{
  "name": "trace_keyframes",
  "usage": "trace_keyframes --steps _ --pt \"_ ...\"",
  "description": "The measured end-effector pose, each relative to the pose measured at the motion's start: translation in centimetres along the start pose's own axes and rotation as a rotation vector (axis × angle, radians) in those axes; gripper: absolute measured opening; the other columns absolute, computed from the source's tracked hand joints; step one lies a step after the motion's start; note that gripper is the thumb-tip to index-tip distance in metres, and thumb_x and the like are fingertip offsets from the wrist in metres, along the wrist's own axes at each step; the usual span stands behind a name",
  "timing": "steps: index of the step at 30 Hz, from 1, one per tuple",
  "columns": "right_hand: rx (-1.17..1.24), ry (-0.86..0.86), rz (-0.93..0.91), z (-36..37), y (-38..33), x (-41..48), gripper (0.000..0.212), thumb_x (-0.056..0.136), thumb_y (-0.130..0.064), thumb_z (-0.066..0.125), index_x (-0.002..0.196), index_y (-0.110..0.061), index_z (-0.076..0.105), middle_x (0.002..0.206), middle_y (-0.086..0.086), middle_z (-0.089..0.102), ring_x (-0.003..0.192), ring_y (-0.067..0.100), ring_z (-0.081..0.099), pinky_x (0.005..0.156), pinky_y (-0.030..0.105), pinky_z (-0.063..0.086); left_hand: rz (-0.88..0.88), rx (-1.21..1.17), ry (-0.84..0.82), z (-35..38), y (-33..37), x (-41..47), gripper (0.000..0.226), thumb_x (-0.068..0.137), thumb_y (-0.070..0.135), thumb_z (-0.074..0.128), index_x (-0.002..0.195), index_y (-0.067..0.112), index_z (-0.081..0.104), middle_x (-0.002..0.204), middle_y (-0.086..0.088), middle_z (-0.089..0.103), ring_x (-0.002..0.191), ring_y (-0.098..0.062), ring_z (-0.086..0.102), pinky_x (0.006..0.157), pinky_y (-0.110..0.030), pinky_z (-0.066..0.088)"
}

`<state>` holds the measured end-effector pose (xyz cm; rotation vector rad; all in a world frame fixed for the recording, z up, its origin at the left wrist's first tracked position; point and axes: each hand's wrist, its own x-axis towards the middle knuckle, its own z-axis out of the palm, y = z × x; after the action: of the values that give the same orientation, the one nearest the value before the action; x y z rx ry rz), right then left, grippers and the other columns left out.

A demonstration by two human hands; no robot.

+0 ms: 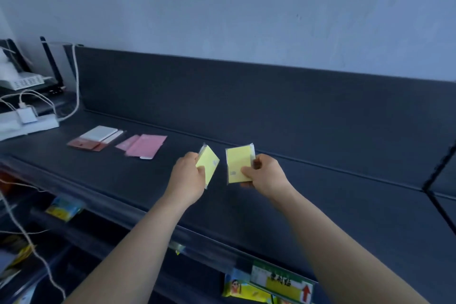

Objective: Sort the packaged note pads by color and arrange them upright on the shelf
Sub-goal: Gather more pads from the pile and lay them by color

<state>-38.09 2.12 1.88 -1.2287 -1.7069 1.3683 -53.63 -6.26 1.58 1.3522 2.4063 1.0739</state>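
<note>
The left hand pinches one yellow pad, the right hand another yellow pad, both above the shelf; light, stiff, probably slick in wrap; hold by the edges.

White power strip lay far left w/ a white charger plugged in; white cable ran up behind it. White router w/ black antenna stood at back. Bottom right: green-yellow price label w/ red arrow, yellow packet just left.
</note>
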Motion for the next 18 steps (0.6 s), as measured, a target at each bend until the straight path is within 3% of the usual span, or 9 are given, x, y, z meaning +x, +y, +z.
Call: trace_keyframes --steps 4,8,11,18 --pt "-0.023 -0.023 0.016 2.2 -0.5 2.2 0.007 0.091 -0.007 0.058 0.093 -0.008 0.051 0.098 0.004 0.061 0.085 0.019 0.068 0.061 0.021 0.057 -0.026 0.042 0.019 -0.6 -2.5 2.8 0.021 0.097 0.010 0.046 0.116 0.004 0.053 0.115 -0.015 0.057 0.096 -0.025 0.052 0.071 -0.030 0.036" --pt "-0.038 -0.066 0.023 3.9 -0.8 4.7 0.012 0.091 -0.007 0.058 0.102 -0.008 0.053 0.099 0.003 0.061 0.079 0.015 0.067 0.074 0.031 0.060 -0.039 0.064 0.019 -0.8 -3.9 5.4 0.019 0.095 0.009 0.047 0.110 0.001 0.055 0.112 -0.016 0.060 0.097 -0.028 0.054 0.072 -0.033 0.039" --pt "-0.033 -0.075 0.025 5.2 -0.8 6.5 0.013 0.091 -0.006 0.058 0.102 -0.007 0.051 0.096 0.001 0.059 0.076 0.013 0.066 0.074 0.031 0.060 -0.049 0.059 0.019 -0.6 -4.9 7.3 0.016 0.095 0.009 0.047 0.104 0.000 0.056 0.107 -0.016 0.060 0.091 -0.028 0.053 0.069 -0.033 0.038" --pt "-0.029 -0.035 0.098 8.2 -0.7 9.2 0.016 0.089 -0.007 0.061 0.103 -0.006 0.054 0.101 0.005 0.061 0.084 0.016 0.065 0.066 0.026 0.059 -0.014 0.107 -0.036 -1.1 -7.1 10.9 0.025 0.097 0.013 0.050 0.118 0.001 0.056 0.116 -0.013 0.062 0.103 -0.028 0.057 0.077 -0.031 0.041"
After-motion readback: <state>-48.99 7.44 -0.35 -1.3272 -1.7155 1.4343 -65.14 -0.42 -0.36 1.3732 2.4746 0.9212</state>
